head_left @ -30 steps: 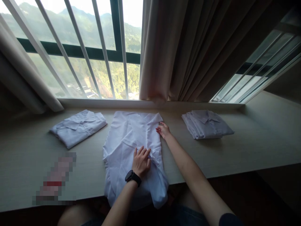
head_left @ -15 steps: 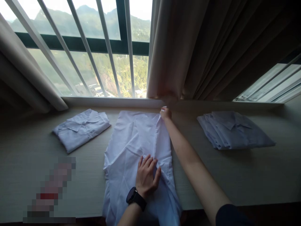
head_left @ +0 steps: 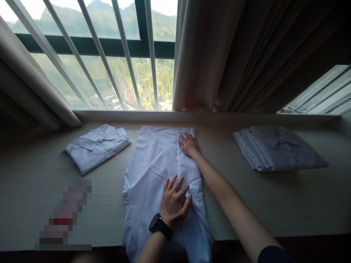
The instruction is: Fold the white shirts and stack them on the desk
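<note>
1. The white shirt (head_left: 156,182) lies spread in the middle of the surface (head_left: 274,204), its long axis running from the windowsill toward the person, with the near end hanging over the front edge.
2. Both hands rest on the shirt's right-hand folded panel, a long strip lying parallel to that axis. The right hand (head_left: 188,144) is at the far end, near the top corner; the left hand (head_left: 173,200) is at the near end, closer to the body.
3. The left hand's grip is open: palm down, fingers spread flat on the cloth, holding nothing. A dark watch (head_left: 160,226) sits on that wrist.
4. The right hand's grip also looks open, fingers laid flat and pointing toward the window; whether a fingertip pinches the fabric edge is hard to tell from this angle.
5. The folded edge runs in a nearly straight line between the two hands, so each hand pins one end of the same strip.
6. The shirt looks thin and white, faintly bluish in the shade, with soft creases across the unfolded left part.
7. A folded shirt (head_left: 97,146) lies well apart on the left, and a stack of folded shirts (head_left: 276,148) well apart on the right.
8. A beige curtain (head_left: 233,54) hangs just behind the shirt's far end.
</note>
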Motion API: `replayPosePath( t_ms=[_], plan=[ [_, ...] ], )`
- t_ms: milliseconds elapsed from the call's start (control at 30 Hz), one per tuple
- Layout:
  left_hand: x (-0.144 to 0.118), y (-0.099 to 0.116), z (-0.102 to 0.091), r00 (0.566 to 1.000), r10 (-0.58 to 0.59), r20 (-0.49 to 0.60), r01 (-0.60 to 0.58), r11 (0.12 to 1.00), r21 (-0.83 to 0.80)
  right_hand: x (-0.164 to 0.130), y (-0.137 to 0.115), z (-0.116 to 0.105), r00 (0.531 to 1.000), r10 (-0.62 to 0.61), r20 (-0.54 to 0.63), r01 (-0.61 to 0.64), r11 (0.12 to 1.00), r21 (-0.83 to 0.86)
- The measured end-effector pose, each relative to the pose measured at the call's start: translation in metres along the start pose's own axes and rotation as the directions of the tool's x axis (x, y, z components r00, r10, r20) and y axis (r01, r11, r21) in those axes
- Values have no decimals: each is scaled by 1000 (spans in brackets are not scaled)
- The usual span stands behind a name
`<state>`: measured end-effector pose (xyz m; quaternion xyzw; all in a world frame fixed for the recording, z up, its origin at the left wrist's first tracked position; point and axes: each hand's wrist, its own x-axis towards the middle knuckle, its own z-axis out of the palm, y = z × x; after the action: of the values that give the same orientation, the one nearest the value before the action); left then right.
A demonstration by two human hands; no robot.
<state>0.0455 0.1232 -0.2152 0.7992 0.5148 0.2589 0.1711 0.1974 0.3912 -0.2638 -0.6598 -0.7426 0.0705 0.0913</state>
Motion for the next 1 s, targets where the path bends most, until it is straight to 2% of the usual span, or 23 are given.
replayPosePath(
  t_ms=[100,200,267,300,367,400,467,533,600,633,700,767,867,1000],
  plan=[
    [1,-2,2,998,-50,-26,48,998,-48,5,-2,-3,1000,20,17,-20,1000,-7],
    [2,-5,8,992,-88,-88,80,993,-84,6,-9,-17,995,36,98,-37,999,14],
    [2,-7,11,990,-86,-107,77,993,-90,-8,-13,-30,994,36,98,-42,997,57],
    [2,-7,12,991,-82,-110,72,993,-91,-23,-14,-36,998,21,60,-27,995,94],
    [1,-7,12,991,-74,-108,65,994,-87,-73,-12,-47,996,-15,-86,32,980,198],
    [1,-7,12,992,-70,-107,61,995,-83,-108,-11,-52,984,-20,-175,66,962,265],
    [0,-7,12,992,-62,-110,54,996,-75,-195,-8,-58,956,74,-285,55,907,418],
    [0,-6,13,992,-57,-112,49,997,-66,-288,-7,-58,940,209,-271,-25,831,556],
    [0,-6,14,992,-53,-113,47,997,-55,-367,-8,-51,925,335,-182,-134,732,668],
    [0,-6,14,992,-52,-113,46,998,-47,-397,-10,-47,919,370,-132,-167,670,723],
    [-1,-6,16,993,-51,-110,47,998,-33,-435,-14,-36,899,431,-75,-195,547,814],
    [-1,-5,17,993,-54,-104,52,998,-19,-446,-18,-26,869,493,-38,-206,430,879],
    [-2,-4,17,995,-59,-87,59,998,-2,-443,-22,-13,815,579,22,-226,282,932],
    [-3,-1,16,996,-61,-69,62,998,15,-444,-31,1,737,674,49,-212,161,964]
  ],
)
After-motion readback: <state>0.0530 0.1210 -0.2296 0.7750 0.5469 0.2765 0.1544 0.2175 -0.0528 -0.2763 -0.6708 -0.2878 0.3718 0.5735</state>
